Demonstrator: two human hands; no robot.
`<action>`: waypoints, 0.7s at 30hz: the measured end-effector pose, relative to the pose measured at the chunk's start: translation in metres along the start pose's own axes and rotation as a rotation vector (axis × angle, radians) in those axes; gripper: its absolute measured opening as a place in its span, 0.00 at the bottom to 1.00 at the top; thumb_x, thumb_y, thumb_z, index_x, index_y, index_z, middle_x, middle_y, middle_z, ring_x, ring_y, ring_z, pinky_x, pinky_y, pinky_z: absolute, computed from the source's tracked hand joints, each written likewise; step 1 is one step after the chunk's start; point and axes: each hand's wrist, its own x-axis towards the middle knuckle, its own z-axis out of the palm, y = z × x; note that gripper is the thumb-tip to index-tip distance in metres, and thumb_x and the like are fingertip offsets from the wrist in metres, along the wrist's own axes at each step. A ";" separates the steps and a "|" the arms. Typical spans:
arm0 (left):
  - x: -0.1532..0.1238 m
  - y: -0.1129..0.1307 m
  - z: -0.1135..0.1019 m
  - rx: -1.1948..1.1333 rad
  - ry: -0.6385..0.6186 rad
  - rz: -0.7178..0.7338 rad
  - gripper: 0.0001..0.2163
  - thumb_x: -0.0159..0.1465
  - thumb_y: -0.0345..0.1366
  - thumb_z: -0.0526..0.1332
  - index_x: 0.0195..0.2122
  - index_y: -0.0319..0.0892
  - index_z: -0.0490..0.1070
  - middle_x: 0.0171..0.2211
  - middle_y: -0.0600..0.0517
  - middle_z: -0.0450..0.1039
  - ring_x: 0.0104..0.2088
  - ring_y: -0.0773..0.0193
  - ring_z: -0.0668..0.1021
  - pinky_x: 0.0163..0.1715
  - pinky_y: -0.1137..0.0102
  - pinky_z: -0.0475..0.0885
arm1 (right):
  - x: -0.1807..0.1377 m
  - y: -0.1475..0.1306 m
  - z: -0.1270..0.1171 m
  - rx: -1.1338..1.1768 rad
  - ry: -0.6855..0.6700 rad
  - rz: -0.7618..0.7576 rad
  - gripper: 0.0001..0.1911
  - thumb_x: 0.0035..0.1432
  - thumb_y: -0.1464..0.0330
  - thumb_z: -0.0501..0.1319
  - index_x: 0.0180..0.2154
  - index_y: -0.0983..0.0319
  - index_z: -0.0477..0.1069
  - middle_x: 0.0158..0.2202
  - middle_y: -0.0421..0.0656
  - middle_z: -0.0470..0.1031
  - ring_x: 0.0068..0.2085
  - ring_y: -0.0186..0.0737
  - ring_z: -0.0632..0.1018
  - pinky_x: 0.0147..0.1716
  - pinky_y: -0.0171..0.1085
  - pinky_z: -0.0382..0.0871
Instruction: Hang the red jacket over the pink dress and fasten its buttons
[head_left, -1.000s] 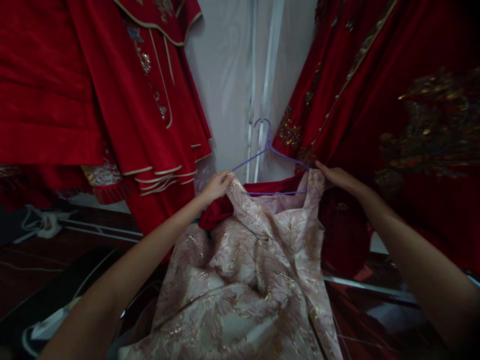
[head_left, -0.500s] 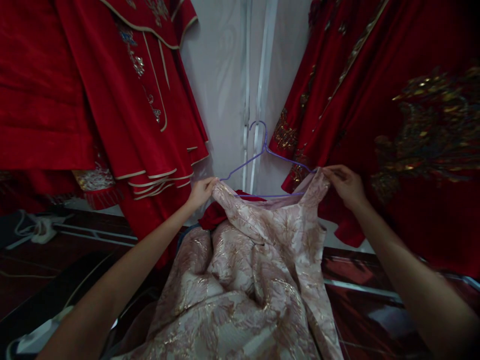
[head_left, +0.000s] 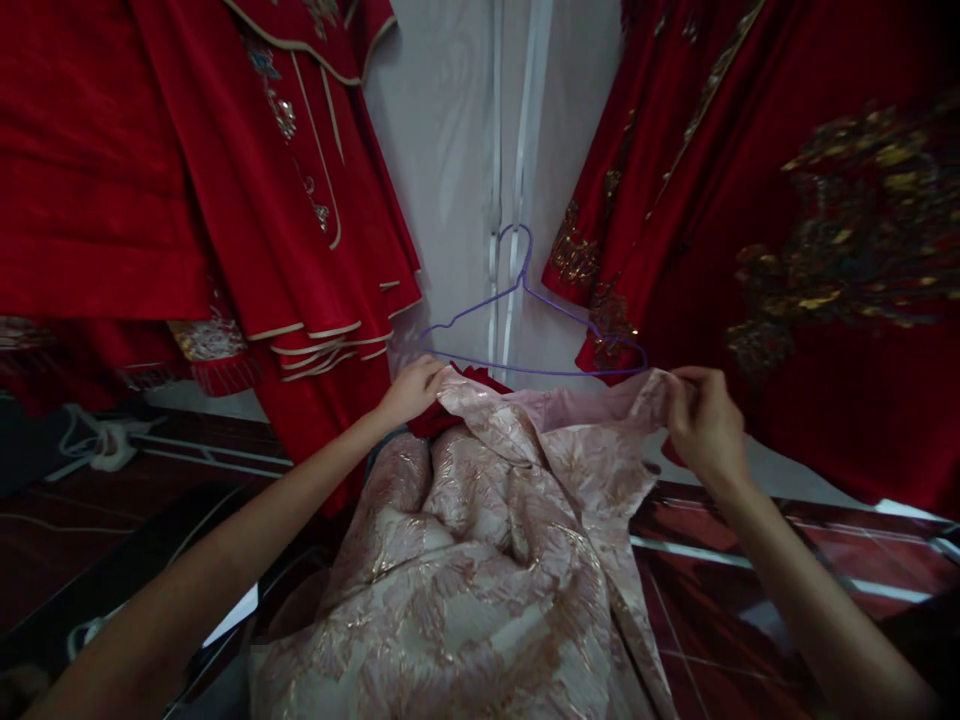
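Observation:
A pale pink brocade dress [head_left: 480,560] with a metallic leaf pattern spreads across the lower middle. My left hand [head_left: 412,388] pinches its left shoulder strap, and my right hand [head_left: 703,420] grips the right one, so the neckline is stretched between them. Just beyond the neckline is a purple wire hanger [head_left: 480,297], its hook pointing up and its whole triangle outside the dress. What the hanger rests on cannot be made out. Some red cloth [head_left: 480,378] shows behind the neckline by my left hand.
Red garments with pale piping [head_left: 300,240] hang at the left. At the right hangs red clothing with gold embroidery [head_left: 840,240]. Behind are a whitish wall [head_left: 442,130] and a pale upright pole [head_left: 529,110]. Metal rails [head_left: 202,455] run low over dark red floor tiles [head_left: 720,620].
The dress straps have come off the hanger's shoulders and sit below it, nearer to me. My right hand has moved down and slightly outward. The hanger now shows whole.

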 end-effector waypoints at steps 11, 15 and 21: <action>0.036 0.062 0.075 -0.022 -0.168 0.348 0.13 0.65 0.40 0.50 0.37 0.42 0.73 0.57 0.47 0.63 0.58 0.59 0.64 0.60 0.55 0.52 | 0.038 0.012 0.000 -0.060 0.132 -0.274 0.11 0.61 0.64 0.49 0.41 0.61 0.65 0.49 0.54 0.67 0.53 0.52 0.68 0.52 0.51 0.60; 0.029 0.061 0.083 -0.049 -0.157 0.331 0.13 0.66 0.40 0.49 0.38 0.44 0.73 0.57 0.48 0.64 0.57 0.61 0.65 0.60 0.55 0.51 | 0.054 0.037 -0.007 -0.120 0.121 -0.220 0.11 0.61 0.62 0.47 0.41 0.57 0.64 0.51 0.52 0.65 0.56 0.55 0.64 0.53 0.51 0.58; 0.026 0.062 0.076 -0.101 -0.154 0.299 0.14 0.66 0.41 0.48 0.41 0.45 0.73 0.55 0.49 0.66 0.56 0.62 0.67 0.59 0.57 0.53 | 0.056 0.048 -0.014 -0.146 0.123 -0.203 0.12 0.60 0.62 0.48 0.41 0.59 0.65 0.49 0.55 0.65 0.54 0.56 0.66 0.51 0.50 0.58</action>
